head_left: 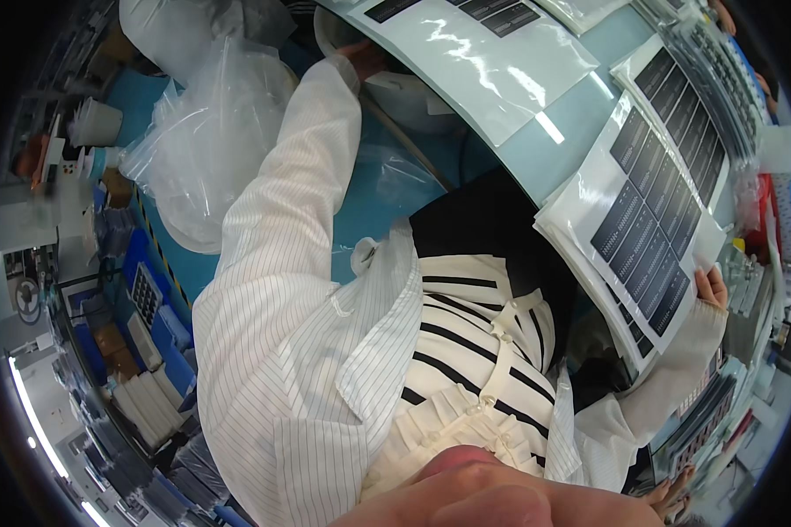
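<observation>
My left arm, in a white striped sleeve, stretches toward the far left. My left hand is at a white round bin beside and below the table edge; shadow and the sleeve cuff hide its fingers. At the right, my right hand grips the edge of a stack of glossy sheets with black printed labels. The stack lies on the table and overhangs its near edge. Another clear-covered sheet lies flat further left on the table.
Large clear plastic bags stand on the blue floor left of my arm. A thin stick leans near the bin. Shelving with blue trays and boxes is at far left. Another person's hands show at lower right.
</observation>
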The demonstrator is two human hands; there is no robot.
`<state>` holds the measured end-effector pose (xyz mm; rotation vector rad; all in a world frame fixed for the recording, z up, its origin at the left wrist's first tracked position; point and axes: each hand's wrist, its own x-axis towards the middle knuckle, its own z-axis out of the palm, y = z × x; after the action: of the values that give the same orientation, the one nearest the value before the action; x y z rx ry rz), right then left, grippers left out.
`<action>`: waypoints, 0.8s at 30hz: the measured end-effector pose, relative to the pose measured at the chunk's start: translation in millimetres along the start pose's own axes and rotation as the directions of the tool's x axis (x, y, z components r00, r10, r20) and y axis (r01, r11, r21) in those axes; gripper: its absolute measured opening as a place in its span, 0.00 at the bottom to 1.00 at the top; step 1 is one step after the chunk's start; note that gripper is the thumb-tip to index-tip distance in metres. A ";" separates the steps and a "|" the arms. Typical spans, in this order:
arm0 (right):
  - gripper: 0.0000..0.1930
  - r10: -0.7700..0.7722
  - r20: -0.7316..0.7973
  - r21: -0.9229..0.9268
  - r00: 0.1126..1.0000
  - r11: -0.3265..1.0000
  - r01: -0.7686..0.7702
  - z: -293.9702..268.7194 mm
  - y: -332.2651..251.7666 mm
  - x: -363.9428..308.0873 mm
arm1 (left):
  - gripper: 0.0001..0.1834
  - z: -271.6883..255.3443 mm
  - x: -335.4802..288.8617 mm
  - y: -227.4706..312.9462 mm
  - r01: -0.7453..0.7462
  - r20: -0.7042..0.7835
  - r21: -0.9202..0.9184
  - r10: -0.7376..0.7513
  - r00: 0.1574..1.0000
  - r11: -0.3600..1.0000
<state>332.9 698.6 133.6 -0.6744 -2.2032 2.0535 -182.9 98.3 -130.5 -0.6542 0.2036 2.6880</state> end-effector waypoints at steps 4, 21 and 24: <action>0.19 -0.018 0.008 0.028 1.000 0.999 0.018 19.7 -4.9 5.9 | 0.21 -0.8 5.2 3.4 0.380 0.211 -0.518 -0.316 0.925 0.766; 0.26 0.018 -0.274 -0.615 0.962 0.765 -0.190 1.0 -100.0 -53.3 | 0.27 83.0 -204.2 -143.9 -0.290 0.240 0.950 0.319 0.917 0.119; 0.26 -0.118 -0.007 -0.601 0.993 0.794 0.090 22.9 -153.2 -56.1 | 0.26 103.2 -235.2 -176.8 -0.370 0.306 0.921 0.360 0.881 0.124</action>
<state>333.9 654.6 292.4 -0.5963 -2.8022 1.2435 35.9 210.4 61.4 -0.1220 2.1225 2.1806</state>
